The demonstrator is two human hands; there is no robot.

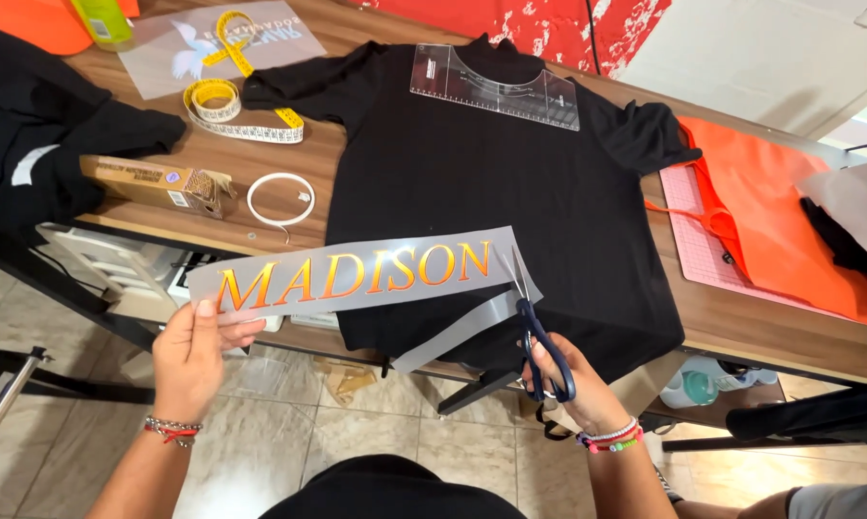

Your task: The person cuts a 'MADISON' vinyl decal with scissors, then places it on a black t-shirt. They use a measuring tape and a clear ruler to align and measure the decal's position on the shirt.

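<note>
Wooden table runs across the view over a tiled floor, w/ a black shirt laid flat on it, neck away from the person, and a clear ruler guide sitting at the collar. Left hand pinches the left end of a grey transfer strip w/ orange lettering, thumb on top, fingers closed on the film; strip is held in the air just above the shirt's lower hem, near the table's front edge. Right hand is clamped through the handles of blue scissors, blades up and slightly apart at the strip's right end, just past the last letter. Judging by this, trimming is partly done: an offcut sliver hangs below the strip, prob. still attached at the right, though the join is hard to see. Top and left edges look cut close already; right end is where the blades now sit. Strip isn't placed on the shirt yet, so positioning under the ruler guide looks like what's left. Elsewhere: yellow tape measure and another printed sheet at back left, small brown box, white ring, pink mat w/ orange cloth at right.
</note>
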